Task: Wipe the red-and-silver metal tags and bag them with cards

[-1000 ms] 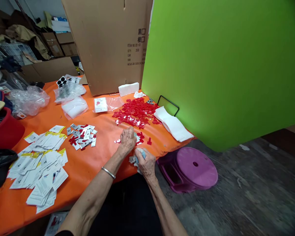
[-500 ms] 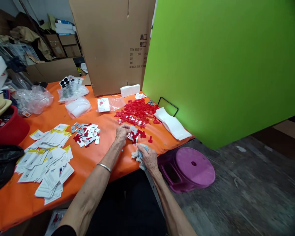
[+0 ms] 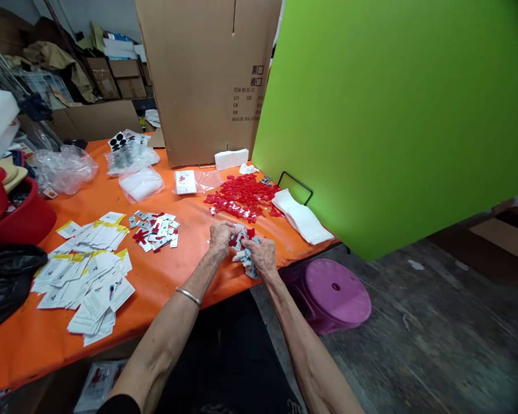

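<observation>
Near the table's front edge, my left hand point(image 3: 221, 237) pinches a small pale flat piece point(image 3: 238, 230), too small to make out fully. My right hand point(image 3: 261, 256) is closed round a crumpled blue-and-white cloth point(image 3: 246, 263), which is up against that piece. Some red T-shaped pieces lie beside and behind the hands, partly hidden by them. A heap of red plastic pieces point(image 3: 244, 194) spreads out beyond. To the left lies a pile of small silver-grey and white plates with red pieces among them point(image 3: 164, 231).
Printed cards with yellow edges point(image 3: 90, 270) cover the left of the orange table point(image 3: 164, 282). White paper strips point(image 3: 304, 218) lie at the right, by a large green panel point(image 3: 371, 115). A cardboard box point(image 3: 198, 86) stands behind. A purple stool point(image 3: 339, 287) is below right.
My right hand has moved up with the cloth to meet the piece in my left hand. The two hands are now close together. The view has shifted slightly.
</observation>
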A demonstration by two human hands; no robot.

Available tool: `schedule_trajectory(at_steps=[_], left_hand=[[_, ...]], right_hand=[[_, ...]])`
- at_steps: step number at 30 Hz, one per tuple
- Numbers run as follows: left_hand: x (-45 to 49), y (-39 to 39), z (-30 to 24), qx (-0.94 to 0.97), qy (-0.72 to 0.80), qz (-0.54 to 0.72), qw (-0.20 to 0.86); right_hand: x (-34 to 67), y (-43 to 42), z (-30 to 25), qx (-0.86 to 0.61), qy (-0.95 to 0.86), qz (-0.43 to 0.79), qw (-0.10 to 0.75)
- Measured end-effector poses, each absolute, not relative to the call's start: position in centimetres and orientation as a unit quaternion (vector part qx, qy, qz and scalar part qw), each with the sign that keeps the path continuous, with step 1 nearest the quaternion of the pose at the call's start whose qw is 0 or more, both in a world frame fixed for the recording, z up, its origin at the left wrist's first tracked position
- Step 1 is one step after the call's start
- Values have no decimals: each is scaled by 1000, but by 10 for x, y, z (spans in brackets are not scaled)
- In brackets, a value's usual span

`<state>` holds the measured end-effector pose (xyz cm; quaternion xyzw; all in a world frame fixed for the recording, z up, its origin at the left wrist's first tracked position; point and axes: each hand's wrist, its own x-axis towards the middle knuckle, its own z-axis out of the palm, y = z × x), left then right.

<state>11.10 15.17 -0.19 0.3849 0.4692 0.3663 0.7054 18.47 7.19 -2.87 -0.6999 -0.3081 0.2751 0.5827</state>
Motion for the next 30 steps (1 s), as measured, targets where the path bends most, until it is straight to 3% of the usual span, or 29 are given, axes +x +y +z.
schedule_trajectory(at_steps=[7,14,23,30], left_hand=[[105,150,0,375,477,362,708],[88,171,-10,308,512,359,717],[75,147,-15,293,433,311,794],[75,125,-8,292,393,321,811]], right_hand=[[172,71,-22,-648,-234,326,647],[203,71,-15,-695,-260,328,585],[209,59,2,-752,-283,237,546],[185,66,6,-597,-161,413,669]])
